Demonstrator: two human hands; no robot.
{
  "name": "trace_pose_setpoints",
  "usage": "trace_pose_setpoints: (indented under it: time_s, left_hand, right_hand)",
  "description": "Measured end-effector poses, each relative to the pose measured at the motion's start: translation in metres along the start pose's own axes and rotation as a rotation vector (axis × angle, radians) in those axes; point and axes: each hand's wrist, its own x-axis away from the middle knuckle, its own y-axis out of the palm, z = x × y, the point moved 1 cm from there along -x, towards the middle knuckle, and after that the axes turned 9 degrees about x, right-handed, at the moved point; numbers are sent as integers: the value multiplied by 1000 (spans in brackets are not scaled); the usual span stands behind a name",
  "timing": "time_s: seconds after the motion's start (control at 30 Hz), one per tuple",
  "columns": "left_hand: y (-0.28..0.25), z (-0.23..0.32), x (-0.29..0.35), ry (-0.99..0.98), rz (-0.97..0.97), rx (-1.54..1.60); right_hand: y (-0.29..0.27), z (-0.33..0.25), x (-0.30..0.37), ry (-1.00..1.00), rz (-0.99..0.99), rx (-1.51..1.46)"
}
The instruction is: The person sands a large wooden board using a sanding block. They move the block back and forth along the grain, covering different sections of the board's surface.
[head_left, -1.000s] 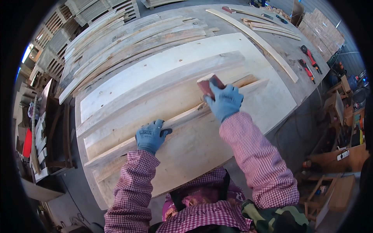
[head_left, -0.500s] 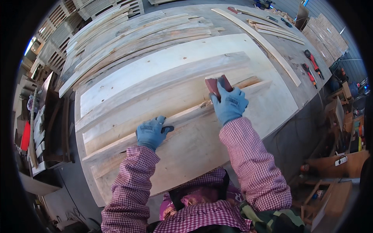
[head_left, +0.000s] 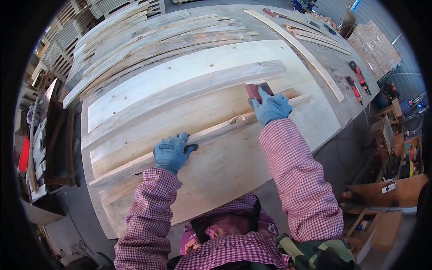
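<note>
My left hand (head_left: pixel 170 152), in a blue glove, grips a long narrow wooden board (head_left: pixel 212 134) near its left part, with the thumb on the near side. In my gloved right hand (head_left: pixel 273 109) is a dark red sanding block (head_left: pixel 253 92), held beyond the board's right half. Whether the block touches wood is hard to tell. The narrow board lies over a pale wooden panel (head_left: pixel 225 166). A second plank (head_left: pixel 189 93) rests on the panel farther back, roughly parallel to the first.
A large worktable (head_left: pixel 288 27) carries several stacked planks (head_left: pixel 157 40) at the back left. A long thin strip (head_left: pixel 301 51) lies along the right, by shorter slats (head_left: pixel 319 39) and two red-handled tools (head_left: pixel 360 76). Wooden pieces and clutter (head_left: pixel 387 186) stand on the floor at right.
My right hand has moved a little to the right and away from me with the sanding block. The left hand keeps its grip on the board. The whole view has shifted slightly.
</note>
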Motion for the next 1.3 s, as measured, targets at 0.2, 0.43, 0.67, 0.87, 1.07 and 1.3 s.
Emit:
trace_pose_setpoints:
  time_s: [0.2,0.43,0.67,0.87,1.07,1.3]
  left_hand:
    - [-1,1,-1,-40,-58,-30]
    - [-5,2,0,-61,-62,-6]
    - [-2,-13,-14,-7,-73,26]
    - [-1,-9,-18,-1,-65,33]
    - [-4,-12,-16,-7,-83,11]
    - [1,-15,-15,21,-51,31]
  right_hand:
    - [20,-18,56,-209,215,-81]
    - [28,23,20,-3,255,-114]
    - [72,-23,82,-233,542,-225]
    - [82,4,44,42,532,-227]
    - [70,-3,56,-280,539,-217]
    - [65,-9,71,-194,517,-265]
